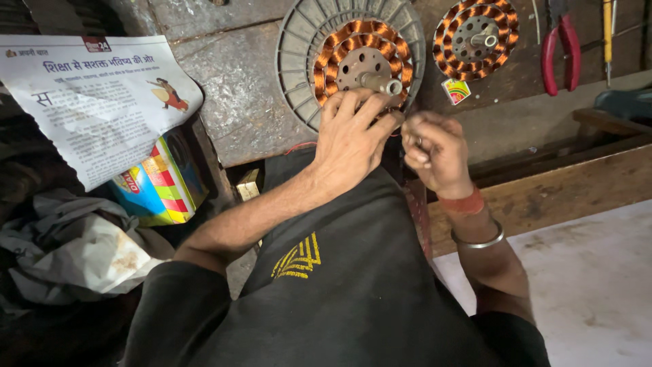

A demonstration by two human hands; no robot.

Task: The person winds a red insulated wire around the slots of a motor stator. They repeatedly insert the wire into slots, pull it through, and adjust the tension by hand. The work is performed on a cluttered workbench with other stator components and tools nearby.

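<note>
A fan motor stator (360,54) with copper windings sits in a round grey ribbed housing (299,47), its steel shaft pointing toward me. My left hand (350,139) lies flat on the stator's lower edge, fingers spread over the windings. Beside it, my right hand (435,153) is closed into a loose fist, thumb and fingers pinching something thin at the winding's lower right edge; what it pinches is too small to tell. A red thread band and a metal bangle circle that wrist.
A second copper-wound stator (475,37) lies at the upper right, with red-handled pliers (560,47) and a yellow-handled tool (607,34) beyond. A newspaper sheet (95,95) covers a colourful box (159,187) on the left. A wooden board (557,190) runs along the right.
</note>
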